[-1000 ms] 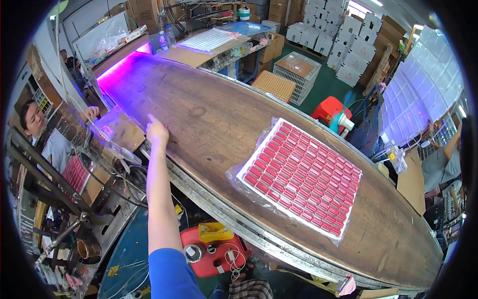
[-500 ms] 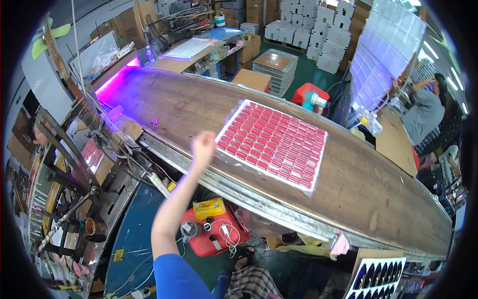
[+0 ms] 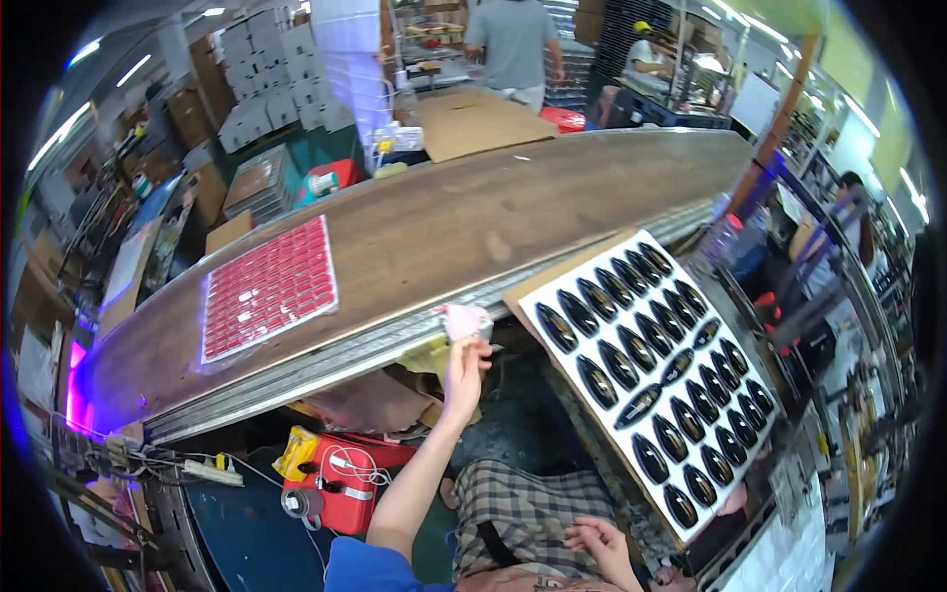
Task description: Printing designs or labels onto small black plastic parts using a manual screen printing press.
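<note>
My left hand point(image 3: 464, 383), coming from a blue sleeve, is raised at the near edge of the long wooden table point(image 3: 464, 225). Its fingers are loosely curled and apart, right beside a pale pink cloth point(image 3: 466, 322) hanging at that edge; whether they touch it I cannot tell. Low over my checked apron point(image 3: 528, 498), my right hand point(image 3: 597, 543) is open with fingers spread. To its right a tilted white sheet on a brown board point(image 3: 592, 279) bears rows of glossy black oval pieces point(image 3: 619, 365). A sheet of red rectangular pieces point(image 3: 266, 286) lies on the table's left part.
Below the table stands a red case point(image 3: 347, 483) with a yellow pouch point(image 3: 296, 454), cable and cup. Purple light glows at the table's left end. A person in grey point(image 3: 513, 44) stands beyond a cardboard panel point(image 3: 483, 120). Machine frames rise on the right.
The view has swung to the right. My left hand has gone from beside the red sheet to the pink cloth at the table edge. My right hand has come into view.
</note>
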`<state>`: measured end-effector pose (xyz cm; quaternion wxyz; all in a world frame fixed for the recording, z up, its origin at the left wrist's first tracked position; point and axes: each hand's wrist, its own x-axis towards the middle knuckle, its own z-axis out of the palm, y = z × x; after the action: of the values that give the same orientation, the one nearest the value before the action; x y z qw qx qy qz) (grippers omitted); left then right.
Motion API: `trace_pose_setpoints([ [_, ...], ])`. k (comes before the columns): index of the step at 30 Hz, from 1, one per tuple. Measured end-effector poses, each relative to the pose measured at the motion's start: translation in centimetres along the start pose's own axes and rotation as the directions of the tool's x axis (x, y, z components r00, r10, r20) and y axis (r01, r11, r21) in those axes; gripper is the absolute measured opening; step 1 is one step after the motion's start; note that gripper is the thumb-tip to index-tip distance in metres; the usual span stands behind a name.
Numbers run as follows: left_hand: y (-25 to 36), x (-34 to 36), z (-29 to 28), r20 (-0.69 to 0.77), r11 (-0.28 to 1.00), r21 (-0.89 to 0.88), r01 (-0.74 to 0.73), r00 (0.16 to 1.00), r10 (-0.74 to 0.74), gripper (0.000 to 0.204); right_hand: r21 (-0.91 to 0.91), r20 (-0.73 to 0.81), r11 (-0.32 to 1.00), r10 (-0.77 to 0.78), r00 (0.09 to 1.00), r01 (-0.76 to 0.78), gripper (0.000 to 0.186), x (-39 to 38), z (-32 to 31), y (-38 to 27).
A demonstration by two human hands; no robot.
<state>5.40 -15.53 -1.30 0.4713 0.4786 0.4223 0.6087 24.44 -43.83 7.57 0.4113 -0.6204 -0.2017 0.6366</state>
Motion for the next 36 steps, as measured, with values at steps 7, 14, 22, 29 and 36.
trace_pose_setpoints([
  [7, -3.0, 3.8, 7.9, -0.092, 0.992, -0.017, 0.122, 0.988, -0.123, 0.024, 0.445, -0.390, 0.879, 0.020, 0.920, 0.170, 0.039, -5.0, -7.2, 4.4],
  [14, -4.6, 7.1, 6.5, 0.123, 0.743, -0.539, 0.396, 0.910, -0.395, 0.031, 0.371, -0.585, 0.804, -0.185, 0.789, 0.464, 0.054, -6.4, -8.5, 5.4],
  [22, -6.8, 7.9, 9.7, 0.333, 0.590, -0.598, 0.542, 0.838, -0.432, 0.031, 0.146, -0.602, 0.876, -0.290, 0.743, 0.460, 0.048, -6.3, -8.2, 2.1],
  [29, -4.9, 7.5, 9.8, 0.254, 0.633, -0.568, 0.526, 0.844, -0.473, 0.030, 0.137, -0.557, 0.885, -0.303, 0.773, 0.445, 0.042, -5.9, -9.1, 2.4],
  [36, -4.2, 9.8, 5.5, 0.182, 0.681, -0.582, 0.444, 0.888, -0.423, 0.030, 0.168, -0.490, 0.883, -0.312, 0.814, 0.439, 0.034, -4.1, -8.1, 1.6],
])
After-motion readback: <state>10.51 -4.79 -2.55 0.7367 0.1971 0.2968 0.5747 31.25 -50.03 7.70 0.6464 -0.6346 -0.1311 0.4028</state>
